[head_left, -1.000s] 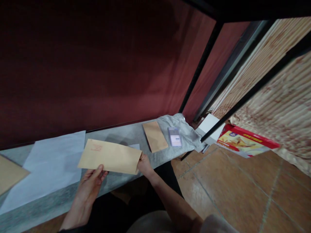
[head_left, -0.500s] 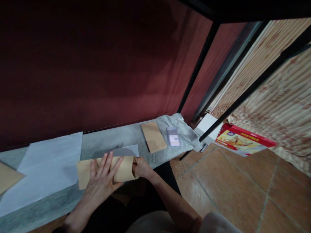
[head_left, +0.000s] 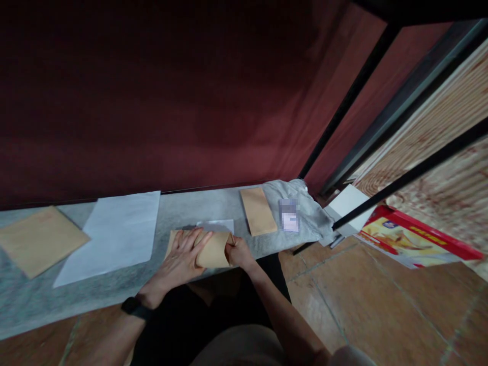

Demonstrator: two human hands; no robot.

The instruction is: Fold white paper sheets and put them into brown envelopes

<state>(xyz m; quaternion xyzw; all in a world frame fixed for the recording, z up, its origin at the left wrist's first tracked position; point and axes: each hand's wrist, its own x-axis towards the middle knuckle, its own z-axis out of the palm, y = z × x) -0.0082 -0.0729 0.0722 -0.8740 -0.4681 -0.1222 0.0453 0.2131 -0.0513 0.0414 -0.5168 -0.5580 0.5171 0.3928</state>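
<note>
A brown paper envelope [head_left: 215, 250] lies lengthwise near the front edge of the covered table, its right end bulging open. My left hand [head_left: 186, 254] rests on its left part with fingers spread flat; a dark watch band [head_left: 136, 307] is on that wrist. At the open end, my right hand [head_left: 238, 252] is closed on the envelope, some fingers hidden by the paper. Behind the envelope, part of a white sheet [head_left: 215, 225] shows. A second brown envelope [head_left: 258, 211] lies to the right, beside a blurred-out rectangular item [head_left: 289, 216].
On the left, a large white sheet [head_left: 118, 236] lies partly under another brown envelope [head_left: 43, 239]. A grey cloth [head_left: 194, 203] covers the narrow table. Black metal bars [head_left: 354, 99] rise on the right. A red and yellow box [head_left: 412, 236] and white board [head_left: 353, 203] stand beyond the table's end.
The view has shifted, so the table items sit further right and more of the left envelope shows. My hands stay on the same envelope in much the same pose.
</note>
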